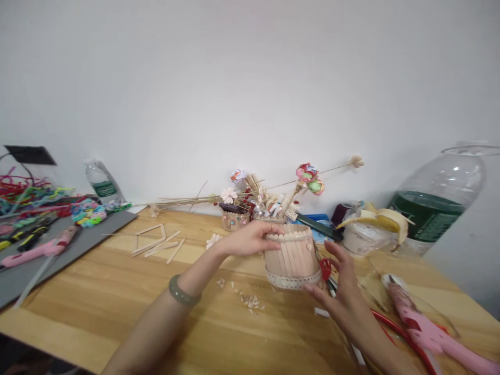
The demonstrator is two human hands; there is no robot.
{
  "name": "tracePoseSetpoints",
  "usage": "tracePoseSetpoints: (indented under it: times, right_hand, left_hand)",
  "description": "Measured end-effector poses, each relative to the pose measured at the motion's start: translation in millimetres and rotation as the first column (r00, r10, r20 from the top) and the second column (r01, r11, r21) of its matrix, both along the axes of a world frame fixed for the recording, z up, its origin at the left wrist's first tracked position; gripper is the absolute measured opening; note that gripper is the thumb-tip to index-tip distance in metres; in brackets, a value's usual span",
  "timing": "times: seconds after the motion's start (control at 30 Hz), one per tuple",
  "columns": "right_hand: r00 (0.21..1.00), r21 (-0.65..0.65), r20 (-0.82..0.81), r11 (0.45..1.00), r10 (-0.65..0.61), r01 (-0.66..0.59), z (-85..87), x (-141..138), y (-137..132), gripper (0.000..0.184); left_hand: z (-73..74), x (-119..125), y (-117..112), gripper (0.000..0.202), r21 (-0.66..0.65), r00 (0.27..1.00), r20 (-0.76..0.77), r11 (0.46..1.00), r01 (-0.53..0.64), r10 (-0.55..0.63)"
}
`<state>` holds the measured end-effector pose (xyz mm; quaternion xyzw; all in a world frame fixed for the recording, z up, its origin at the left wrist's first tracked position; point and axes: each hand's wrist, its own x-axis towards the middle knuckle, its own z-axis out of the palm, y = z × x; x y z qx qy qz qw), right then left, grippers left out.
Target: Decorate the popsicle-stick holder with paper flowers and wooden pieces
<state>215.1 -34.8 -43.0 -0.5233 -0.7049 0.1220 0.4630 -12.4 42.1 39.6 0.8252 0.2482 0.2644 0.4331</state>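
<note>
1. One wooden tabletop is seen across the lower view; its left side is covered by a grey mat.
2. Large clear bottle with a dark green label is noted at the far right, near the wall.
3. Left hand: the near-left rim of a stick basket is pinched, thumb laid on the outer face, fingers over the top edge. Digits are clamped on the sticks. A grey-green bracelet is worn at the wrist.
4. Right hand: thumb and fingers are held wide apart, nothing gripped between them. The thumb tip is set at the basket's lower right edge; whether contact is made cannot be told.
5. Pink glue gun is laid at right, beyond the right forearm.
6. The basket is held between the hands, right of centre. Its wall is formed of pale flat sticks set side by side, round-ended at the top, and is slightly tilted. Whether its base is rested on the wood cannot be told.
7. Lace band, off-white and openwork, is wrapped around the foot.
8. Small pale ornament is fixed high on the right side.
9. Wood chips are scattered in front, left of the basket.
</note>
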Motion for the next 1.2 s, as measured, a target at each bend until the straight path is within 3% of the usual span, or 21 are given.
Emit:
tracePoseSetpoints:
  times: [0.13, 0.37, 0.63, 0.77, 0.87, 0.93, 1.07, 1.2]
  right_hand:
    - [0.982, -0.217, -0.187, 0.973, 0.041, -0.082, -0.3, 0.9, 5.8, 0.056]
    - [0.985, -0.297, -0.140, 0.945, 0.101, -0.139, 9.9, 3.4, -0.7, 0.049]
    - [0.993, -0.188, -0.023, 0.975, 0.117, -0.119, 6.9, 0.4, 4.7, 0.063]
    - [0.997, -0.013, 0.060, 0.999, 0.038, -0.037, 15.6, 1.4, 1.3, 0.044]
    - [0.991, 0.161, 0.120, 0.986, -0.056, 0.036, 24.6, -0.6, -8.2, 0.024]
    - [0.981, 0.224, 0.186, 0.974, -0.057, 0.014, 30.1, -4.2, -15.0, 0.015]
    - [0.953, 0.114, 0.294, 0.988, 0.070, -0.108, 36.5, -10.2, -24.4, 0.016]
    - [0.951, 0.093, 0.309, 0.995, 0.000, -0.030, 37.8, 0.1, -28.7, 0.024]
  left_hand:
    - [-3.2, 0.6, 3.4, 0.025, 0.069, 0.996, -0.078, 0.997, 0.037, -0.032]
    - [-10.0, 1.2, 9.4, 0.028, 0.031, 0.991, -0.134, 0.999, 0.029, -0.024]
    - [-14.0, 3.2, 10.9, 0.032, -0.031, 0.997, -0.076, 1.000, -0.006, 0.004]
    - [-10.6, 3.1, 9.4, 0.034, -0.052, 0.999, 0.029, 0.998, -0.042, 0.043]
    - [-6.2, 0.4, 9.5, 0.037, -0.066, 0.985, 0.105, 0.989, -0.133, 0.139]
    - [-4.1, -2.1, 10.3, 0.040, -0.083, 0.973, 0.140, 0.981, -0.173, 0.183]
    - [-3.7, -3.6, 11.6, 0.038, -0.057, 0.987, 0.083, 0.990, -0.132, 0.136]
    - [-9.0, 4.3, 12.5, 0.034, -0.019, 0.992, -0.007, 0.992, -0.123, 0.123]
